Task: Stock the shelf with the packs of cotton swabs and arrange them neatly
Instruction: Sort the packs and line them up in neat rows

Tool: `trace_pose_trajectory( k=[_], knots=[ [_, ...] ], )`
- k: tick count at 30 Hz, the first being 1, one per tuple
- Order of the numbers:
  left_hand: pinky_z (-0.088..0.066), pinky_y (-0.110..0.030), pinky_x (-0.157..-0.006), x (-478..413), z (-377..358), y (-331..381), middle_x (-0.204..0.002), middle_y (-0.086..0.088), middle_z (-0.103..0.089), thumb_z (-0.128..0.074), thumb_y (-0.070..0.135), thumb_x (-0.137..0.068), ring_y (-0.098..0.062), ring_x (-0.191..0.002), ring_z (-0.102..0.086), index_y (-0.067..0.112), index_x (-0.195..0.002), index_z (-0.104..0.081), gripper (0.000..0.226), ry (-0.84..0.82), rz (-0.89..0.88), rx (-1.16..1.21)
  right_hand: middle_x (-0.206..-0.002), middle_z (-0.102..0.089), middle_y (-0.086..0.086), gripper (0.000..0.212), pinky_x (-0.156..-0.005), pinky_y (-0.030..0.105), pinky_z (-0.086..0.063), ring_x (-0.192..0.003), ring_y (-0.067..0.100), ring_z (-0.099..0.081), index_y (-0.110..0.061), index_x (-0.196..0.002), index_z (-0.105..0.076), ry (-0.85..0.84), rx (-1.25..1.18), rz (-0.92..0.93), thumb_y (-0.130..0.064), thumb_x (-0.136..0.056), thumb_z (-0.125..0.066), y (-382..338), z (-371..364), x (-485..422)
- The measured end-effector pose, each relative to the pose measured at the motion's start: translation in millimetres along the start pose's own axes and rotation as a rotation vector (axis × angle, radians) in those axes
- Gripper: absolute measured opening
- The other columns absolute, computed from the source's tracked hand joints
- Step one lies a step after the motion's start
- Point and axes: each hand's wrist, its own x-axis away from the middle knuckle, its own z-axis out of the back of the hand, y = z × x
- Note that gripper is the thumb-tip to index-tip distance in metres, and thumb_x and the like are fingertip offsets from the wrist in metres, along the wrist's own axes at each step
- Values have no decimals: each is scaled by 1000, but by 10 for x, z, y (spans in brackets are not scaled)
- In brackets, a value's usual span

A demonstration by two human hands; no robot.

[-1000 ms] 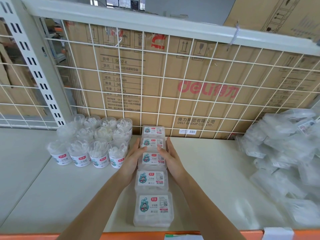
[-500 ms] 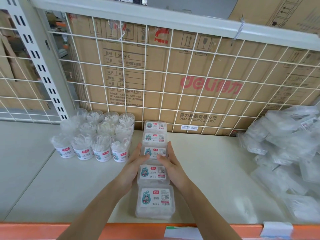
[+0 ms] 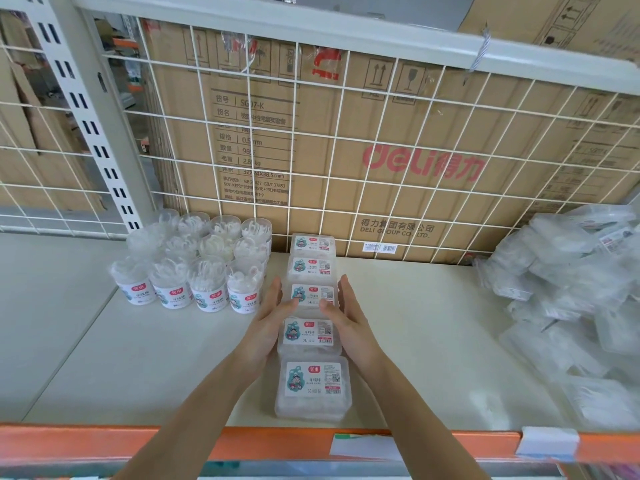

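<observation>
A single-file row of several clear rectangular packs with white labels (image 3: 313, 336) runs from the shelf's front edge back to the wire grid. My left hand (image 3: 268, 322) lies flat against the row's left side and my right hand (image 3: 349, 318) against its right side, fingers straight, flanking the third and fourth packs from the back. The front pack (image 3: 313, 388) sits free near the orange edge. A loose heap of the same clear packs (image 3: 571, 296) lies at the right of the shelf.
Round clear tubs with white contents (image 3: 194, 265) stand grouped left of the row. A white wire grid (image 3: 346, 140) backs the shelf, with cardboard cartons behind it. The cream shelf board (image 3: 415, 341) has an orange front rail (image 3: 138, 441) bearing price-tag holders.
Both hands have slid slightly toward me along the row's sides. The camera has pulled back and tilted down a little, showing more of the orange rail.
</observation>
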Motion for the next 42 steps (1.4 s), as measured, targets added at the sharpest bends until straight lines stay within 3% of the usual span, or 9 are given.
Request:
trace_pose_trajectory(
  k=[6,9,13,19,24,28,31,34,42],
  knots=[
    [-41,-28,-103,220,73,-167,-137,21,-49,-64,46,-79,2,-120,-51,38,-146,-23,79,18,5,-28,-120,-49,-25,68,-82,23,-53,-107,4,-61,-32,-149,-12,-30,-30,-38,-23,-94,-51,111,85,316],
    [-47,-13,-81,256,52,-249,-111,32,-59,-48,29,-95,13,-100,-58,43,-139,-24,52,59,23,5,-128,-53,-16,68,-87,30,-53,-111,10,-61,-35,-148,-15,-40,-74,-65,-23,-92,-52,128,65,388],
    [-48,-24,-85,262,27,-263,-119,21,-60,-44,30,-95,-2,-106,-62,39,-148,-18,59,59,62,-2,-109,-64,-22,47,-71,21,-54,-98,6,-66,-53,-120,-31,-49,-45,-59,-17,-95,-48,106,-24,413],
    [-50,-13,-72,250,-10,-225,-103,30,-63,-42,29,-98,7,-94,-63,44,-140,-21,49,60,56,-11,-104,-64,-26,51,-70,19,-53,-96,4,-66,-53,-122,-26,-7,-99,-74,-15,-95,-47,48,-52,421],
    [-35,-42,-109,386,46,-187,-141,13,-47,-58,55,-79,-10,-127,-48,42,-145,-26,74,26,76,-9,-115,-52,-26,63,-65,17,-52,-87,-5,-66,-37,-145,-17,88,-135,-77,-18,-95,-49,26,-70,485],
    [-50,-35,-84,37,528,-575,-141,2,-49,-46,44,-92,-14,-119,-54,28,-130,-45,42,115,119,-47,-129,-39,-26,65,-74,14,-52,-91,-14,-58,-39,-146,-17,144,-91,-76,-32,-91,-51,79,-41,661],
    [-46,-41,-97,230,259,-499,-137,1,-53,-52,31,-93,-19,-119,-56,35,-142,-33,53,125,142,27,-143,-36,-18,70,-94,25,-46,-113,1,-50,-37,-146,-21,183,-111,-88,-41,-84,-54,126,-74,772],
    [-49,-32,-90,604,-124,-217,-122,22,-55,-45,30,-97,-6,-108,-59,50,-140,-17,55,94,121,75,-135,-39,-21,64,-79,13,-48,-101,-6,-55,-33,-147,-20,187,-104,-82,-32,-92,-51,158,-148,794],
    [-51,-28,-76,550,-159,-220,-113,19,-57,-43,22,-99,-5,-95,-61,39,-147,-20,56,144,81,95,-119,-49,-22,60,-65,11,-50,-88,-9,-61,-33,-148,-15,186,-88,-59,-28,-97,-45,206,-246,736]
  ],
)
